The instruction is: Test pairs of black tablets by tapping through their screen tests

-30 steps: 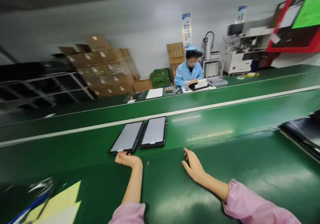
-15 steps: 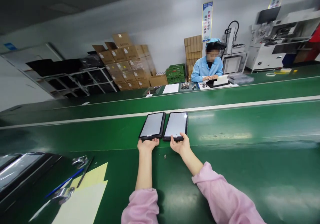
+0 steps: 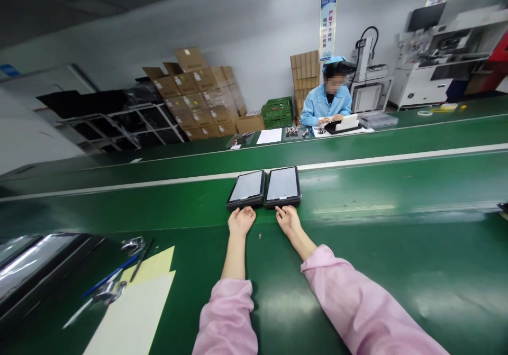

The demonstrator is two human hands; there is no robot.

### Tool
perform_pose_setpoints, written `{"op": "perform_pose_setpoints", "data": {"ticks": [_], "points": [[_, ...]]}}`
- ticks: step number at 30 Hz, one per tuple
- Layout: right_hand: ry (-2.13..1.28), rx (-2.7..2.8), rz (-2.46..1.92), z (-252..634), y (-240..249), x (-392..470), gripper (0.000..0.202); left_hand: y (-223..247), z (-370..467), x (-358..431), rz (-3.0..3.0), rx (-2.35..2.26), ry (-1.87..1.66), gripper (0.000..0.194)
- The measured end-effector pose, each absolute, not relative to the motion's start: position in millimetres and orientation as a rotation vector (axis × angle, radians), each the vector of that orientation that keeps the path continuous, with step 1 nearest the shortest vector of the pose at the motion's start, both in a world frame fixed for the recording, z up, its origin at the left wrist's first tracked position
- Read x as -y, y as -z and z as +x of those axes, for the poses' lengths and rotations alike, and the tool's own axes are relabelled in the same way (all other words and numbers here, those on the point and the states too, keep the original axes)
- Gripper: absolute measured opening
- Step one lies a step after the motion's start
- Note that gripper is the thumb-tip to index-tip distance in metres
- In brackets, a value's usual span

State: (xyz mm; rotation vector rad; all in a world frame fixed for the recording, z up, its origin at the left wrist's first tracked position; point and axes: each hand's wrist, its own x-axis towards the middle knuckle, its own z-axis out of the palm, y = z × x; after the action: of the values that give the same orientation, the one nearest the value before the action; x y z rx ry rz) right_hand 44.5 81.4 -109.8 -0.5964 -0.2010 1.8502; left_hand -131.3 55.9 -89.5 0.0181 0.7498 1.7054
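Observation:
Two black-framed tablets with pale lit screens lie side by side on the green belt: the left tablet (image 3: 246,186) and the right tablet (image 3: 282,184). At the near edge of the left tablet is my left hand (image 3: 242,220), palm up, its fingers loosely bent and apart; whether the fingertips touch the edge I cannot tell. My right hand (image 3: 289,221) sits just below the near edge of the right tablet, fingers spread and gripping nothing. Both forearms reach forward in pink sleeves.
Yellow and white paper sheets (image 3: 133,312) lie at the lower left, with a blue pen (image 3: 109,276) and a dark stick (image 3: 142,260) beside them. Framed screens (image 3: 34,270) stand at far left. Across the belt, a person in blue (image 3: 327,103) works near a green crate (image 3: 277,112).
Both tablets sit a little farther away and closer together. My right thumb and fingers have come off the right tablet's face to its near edge.

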Motion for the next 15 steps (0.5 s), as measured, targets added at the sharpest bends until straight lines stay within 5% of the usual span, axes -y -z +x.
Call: {"op": "perform_pose_setpoints", "data": {"ticks": [10,15], "points": [[-1.894,0.253,-0.557,154.9,106.6,-44.2,0.031,97.8,-73.1,10.1,0.241,-0.751,-1.232,0.007],[-1.913,0.371,-0.619,226.0,115.2,37.3,0.033,108.8,-37.9,78.8,0.313,-0.720,-0.957,0.022]]}}
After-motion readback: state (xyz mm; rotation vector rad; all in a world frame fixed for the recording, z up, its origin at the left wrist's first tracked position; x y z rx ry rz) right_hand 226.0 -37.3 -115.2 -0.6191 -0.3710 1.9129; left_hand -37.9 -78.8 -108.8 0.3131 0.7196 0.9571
